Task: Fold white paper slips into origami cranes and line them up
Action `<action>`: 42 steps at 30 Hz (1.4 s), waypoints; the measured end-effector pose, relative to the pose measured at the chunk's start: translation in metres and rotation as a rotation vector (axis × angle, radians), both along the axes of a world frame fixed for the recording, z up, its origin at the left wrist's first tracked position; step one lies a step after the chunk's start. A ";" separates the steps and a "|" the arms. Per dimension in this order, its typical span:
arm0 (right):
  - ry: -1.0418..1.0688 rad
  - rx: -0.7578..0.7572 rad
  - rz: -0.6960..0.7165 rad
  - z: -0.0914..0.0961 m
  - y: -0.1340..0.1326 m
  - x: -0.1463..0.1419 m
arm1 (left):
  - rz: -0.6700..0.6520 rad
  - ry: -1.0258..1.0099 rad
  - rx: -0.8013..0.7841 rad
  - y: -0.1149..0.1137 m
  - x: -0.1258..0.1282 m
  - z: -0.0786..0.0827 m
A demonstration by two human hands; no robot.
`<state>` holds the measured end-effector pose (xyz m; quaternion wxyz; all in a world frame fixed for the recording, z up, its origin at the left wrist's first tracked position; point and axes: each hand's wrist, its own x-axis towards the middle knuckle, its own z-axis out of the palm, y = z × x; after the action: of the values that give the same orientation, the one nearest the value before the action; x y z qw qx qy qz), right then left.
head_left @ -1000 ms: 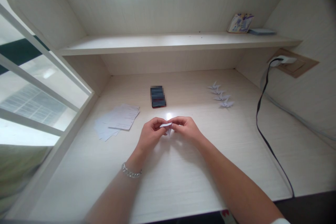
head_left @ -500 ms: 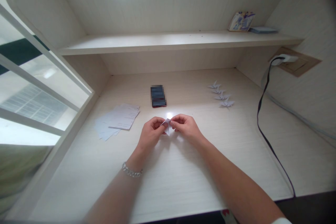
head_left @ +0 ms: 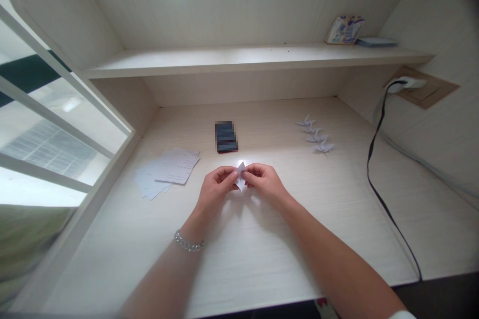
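Observation:
A small folded piece of white paper (head_left: 241, 177), narrow and pointed at top and bottom, is held between my two hands just above the desk. My left hand (head_left: 217, 187) pinches its left side between thumb and fingers. From the other side, my right hand (head_left: 264, 182) pinches its right edge the same way. The finer folds are too small to make out. To the right, several folded paper cranes (head_left: 316, 134) stand in a slanting row. Loose sheets of white paper (head_left: 175, 167) lie overlapping to the left.
Beyond my hands lies a dark, pixelated phone-like object (head_left: 225, 137). A shelf (head_left: 224, 60) spans the back, bearing a small patterned box (head_left: 345, 30) and a flat pad (head_left: 376, 42). A black cable (head_left: 370, 159) runs from the wall socket (head_left: 430, 90) down the right side.
The folded paper has turned more upright, with its top point now higher between my fingers. Both hands have stayed almost in place, still pinching it.

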<state>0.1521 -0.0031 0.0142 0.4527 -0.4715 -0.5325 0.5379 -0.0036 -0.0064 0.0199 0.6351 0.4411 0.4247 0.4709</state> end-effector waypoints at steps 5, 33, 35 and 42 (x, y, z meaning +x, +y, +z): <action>0.021 0.001 -0.038 -0.004 0.001 0.000 | -0.032 -0.209 -0.123 0.001 0.001 0.001; -0.010 0.029 -0.005 -0.002 -0.001 -0.001 | 0.036 -0.038 -0.035 0.001 0.003 -0.008; 0.016 0.014 -0.002 -0.003 -0.001 -0.002 | 0.062 0.011 -0.020 0.001 0.003 -0.011; 0.002 0.023 0.019 -0.004 -0.002 -0.003 | 0.114 0.152 0.051 0.002 0.003 -0.013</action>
<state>0.1492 -0.0052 0.0102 0.4534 -0.4608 -0.5426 0.5363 -0.0003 -0.0045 0.0064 0.5617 0.4668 0.4840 0.4819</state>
